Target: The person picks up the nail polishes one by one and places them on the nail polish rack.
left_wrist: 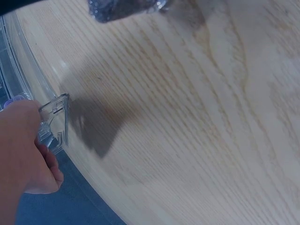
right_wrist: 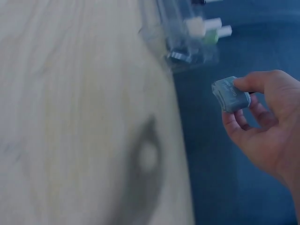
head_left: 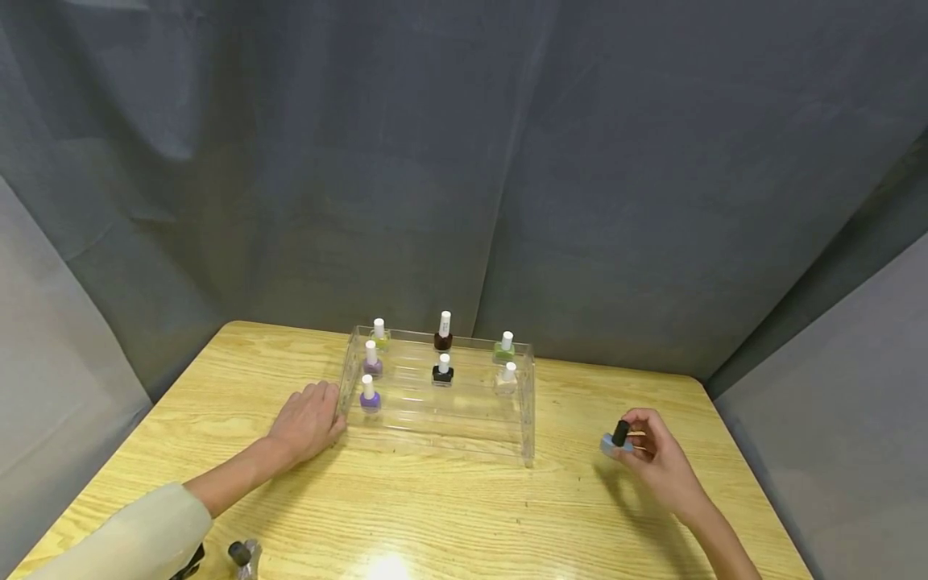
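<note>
At the right of the table my right hand holds a light blue nail polish bottle with a black cap, tilted and raised above the wood. A tiered clear display rack stands at the middle back. Against its left side panel, my left hand grips the edge with curled fingers; its fingertips are partly hidden. Several white-capped nail polishes stand on the rack, among them a bright purple one, a lilac one, a black one and a pale cream one.
Near the front left, a clear-wrapped item with a black cap lies by the left sleeve. A dark grey curtain hangs behind the wooden table.
</note>
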### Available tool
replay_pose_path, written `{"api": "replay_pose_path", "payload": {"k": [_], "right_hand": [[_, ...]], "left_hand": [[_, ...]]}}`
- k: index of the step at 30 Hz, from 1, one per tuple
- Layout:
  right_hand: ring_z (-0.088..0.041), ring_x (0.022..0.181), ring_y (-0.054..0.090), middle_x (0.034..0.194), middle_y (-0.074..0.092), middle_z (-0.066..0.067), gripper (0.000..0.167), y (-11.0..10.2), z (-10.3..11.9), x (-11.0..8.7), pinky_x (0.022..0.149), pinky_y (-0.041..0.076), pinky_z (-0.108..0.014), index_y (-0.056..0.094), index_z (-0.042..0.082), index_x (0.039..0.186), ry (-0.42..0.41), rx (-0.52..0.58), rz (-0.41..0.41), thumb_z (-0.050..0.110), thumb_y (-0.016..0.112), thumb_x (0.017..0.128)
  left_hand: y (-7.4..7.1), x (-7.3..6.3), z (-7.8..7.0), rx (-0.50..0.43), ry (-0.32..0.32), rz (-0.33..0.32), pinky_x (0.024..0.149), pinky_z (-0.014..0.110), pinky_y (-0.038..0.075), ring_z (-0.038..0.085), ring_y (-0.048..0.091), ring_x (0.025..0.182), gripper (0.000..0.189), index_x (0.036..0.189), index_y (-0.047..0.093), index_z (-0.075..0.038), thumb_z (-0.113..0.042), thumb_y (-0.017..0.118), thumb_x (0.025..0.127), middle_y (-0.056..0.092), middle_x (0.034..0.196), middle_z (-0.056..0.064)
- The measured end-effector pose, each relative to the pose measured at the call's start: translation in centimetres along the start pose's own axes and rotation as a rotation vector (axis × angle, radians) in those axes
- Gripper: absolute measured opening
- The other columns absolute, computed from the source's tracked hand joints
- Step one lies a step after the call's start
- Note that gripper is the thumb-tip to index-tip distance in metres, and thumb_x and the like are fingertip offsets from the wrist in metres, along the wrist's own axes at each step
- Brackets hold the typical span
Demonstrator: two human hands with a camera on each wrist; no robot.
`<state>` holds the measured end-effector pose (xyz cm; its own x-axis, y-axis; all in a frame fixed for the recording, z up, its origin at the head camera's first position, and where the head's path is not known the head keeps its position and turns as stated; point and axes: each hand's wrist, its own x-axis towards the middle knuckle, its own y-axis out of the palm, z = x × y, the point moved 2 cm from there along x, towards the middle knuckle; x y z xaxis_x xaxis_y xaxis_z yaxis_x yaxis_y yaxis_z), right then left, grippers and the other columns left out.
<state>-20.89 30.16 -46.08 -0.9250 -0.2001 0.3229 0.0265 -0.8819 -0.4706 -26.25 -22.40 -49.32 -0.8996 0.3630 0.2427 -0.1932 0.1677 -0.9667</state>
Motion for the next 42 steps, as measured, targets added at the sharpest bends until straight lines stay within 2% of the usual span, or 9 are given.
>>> {"api": "replay_pose_path", "payload": {"k": [7,16,23,29,34,42], "right_hand": [[-0.023,0.098,0.059,0.111,0.057,-0.017,0.038,2.7,3.4,2.6,0.079,0.05,-0.026,0.046,0.0,0.121,-0.022,0.001,0.084,-0.008,0.066,0.09],[-0.032,0.096,0.058,0.109,0.057,-0.015,0.038,7.1,5.9,6.1,0.082,0.051,-0.03,0.047,0.002,0.118,-0.062,0.051,0.154,-0.01,0.067,0.088],[-0.031,0.099,0.058,0.111,0.056,-0.015,0.038,11.2,6.1,7.8,0.086,0.05,-0.038,0.048,0.004,0.119,-0.039,0.104,0.188,-0.009,0.067,0.089],[-0.028,0.098,0.059,0.109,0.057,-0.012,0.037,14.6,6.1,9.2,0.087,0.051,-0.038,0.051,0.007,0.116,-0.04,0.138,0.209,-0.01,0.067,0.088],[-0.028,0.096,0.06,0.106,0.058,-0.013,0.038,16.6,6.0,10.2,0.085,0.052,-0.036,0.051,0.006,0.115,-0.062,0.174,0.201,-0.013,0.065,0.085],[-0.032,0.099,0.06,0.11,0.059,-0.016,0.041,19.4,5.9,11.3,0.088,0.052,-0.039,0.052,0.002,0.118,-0.024,0.212,0.193,-0.017,0.064,0.084]], "left_hand": [[0.0,0.0,0.0,0.003,0.001,0.003,0.059,0.032,0.032,0.019,0.034,0.069,0.025,0.087,0.04,-0.01,-0.019,0.063,0.092,0.034,0.076,0.001],[0.1,0.0,-0.1,0.011,0.006,-0.002,0.058,0.031,0.031,0.018,0.034,0.068,0.026,0.086,0.04,-0.01,-0.019,0.064,0.092,0.034,0.075,0.001],[0.2,0.0,0.0,0.013,0.01,0.003,0.058,0.032,0.031,0.018,0.034,0.068,0.026,0.086,0.04,-0.01,-0.02,0.063,0.092,0.035,0.075,0.001],[0.1,0.0,0.0,0.018,0.004,-0.003,0.058,0.032,0.032,0.019,0.035,0.068,0.027,0.086,0.041,-0.009,-0.02,0.065,0.092,0.035,0.075,0.002],[0.1,0.0,0.0,0.013,0.011,-0.013,0.057,0.032,0.032,0.018,0.034,0.068,0.027,0.086,0.041,-0.01,-0.019,0.066,0.092,0.035,0.075,0.001],[0.2,0.0,0.1,0.009,0.016,-0.016,0.057,0.032,0.031,0.018,0.033,0.067,0.028,0.084,0.039,-0.011,-0.019,0.065,0.092,0.034,0.074,0.001]]}}
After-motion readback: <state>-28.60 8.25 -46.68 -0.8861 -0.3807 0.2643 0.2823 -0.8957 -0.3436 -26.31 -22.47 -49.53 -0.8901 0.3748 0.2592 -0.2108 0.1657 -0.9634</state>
